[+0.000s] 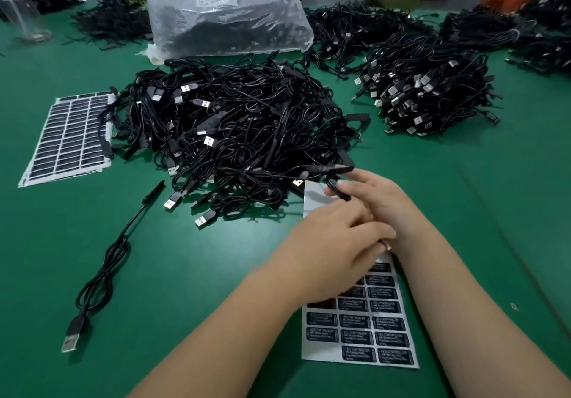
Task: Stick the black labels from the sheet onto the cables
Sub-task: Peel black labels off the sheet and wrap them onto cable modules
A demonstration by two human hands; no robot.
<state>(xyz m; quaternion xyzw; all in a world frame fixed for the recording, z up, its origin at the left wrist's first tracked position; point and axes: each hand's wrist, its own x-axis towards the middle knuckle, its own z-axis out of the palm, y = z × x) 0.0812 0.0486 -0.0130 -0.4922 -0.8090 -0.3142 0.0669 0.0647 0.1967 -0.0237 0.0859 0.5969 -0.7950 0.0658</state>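
Observation:
A silver sheet of black labels lies on the green table in front of me, its upper part stripped bare. My left hand rests over the middle of the sheet with its fingers bent; its fingertips lie against my right wrist, and I cannot see whether they pinch a label. My right hand pinches the end of a black cable just above the sheet's top edge. Its index finger reaches out to the cable's flat black controller. That cable runs back into a big loose pile of black USB cables.
A second full label sheet lies at the left. One separate cable is stretched out at the near left. A plastic bag of cables stands behind the pile, and stacked cable bundles sit at the right.

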